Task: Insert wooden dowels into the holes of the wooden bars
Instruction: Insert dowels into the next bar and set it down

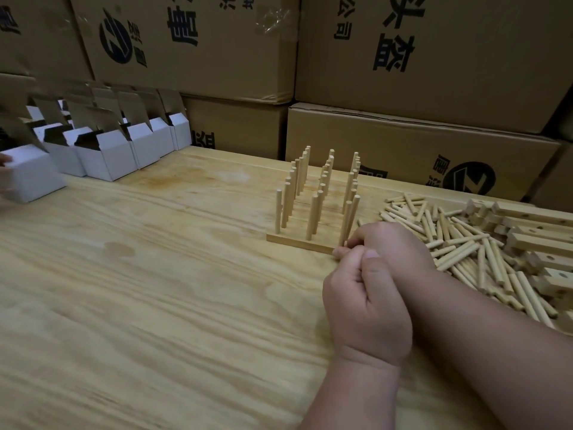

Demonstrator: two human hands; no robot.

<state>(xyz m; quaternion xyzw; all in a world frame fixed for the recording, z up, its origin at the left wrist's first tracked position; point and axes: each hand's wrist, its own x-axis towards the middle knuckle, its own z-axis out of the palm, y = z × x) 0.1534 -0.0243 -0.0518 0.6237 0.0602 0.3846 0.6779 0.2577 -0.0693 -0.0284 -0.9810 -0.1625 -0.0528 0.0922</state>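
1. I see a block of wooden bars (302,243) lying side by side on the desk (155,274), with three rows of upright dowels (313,217) already seated in them. That part looks finished.
2. My two hands meet at the near right corner of that block. The left hand (366,308) has its fingers curled and pinches the end of the nearest bar, as far as I can judge.
3. The right hand (390,246) sits just behind it, its fingers curled at the foot of the corner dowel (348,220), which leans a little. I judge that this one is being pressed home, though the contact itself is hidden.
4. Plenty is left: a heap of loose dowels (465,249) lies to the right, and beyond it a pile of empty bars (536,240) with open holes.
5. White cartons (105,156) stand at the far left; someone else's fingers touch one at the edge.
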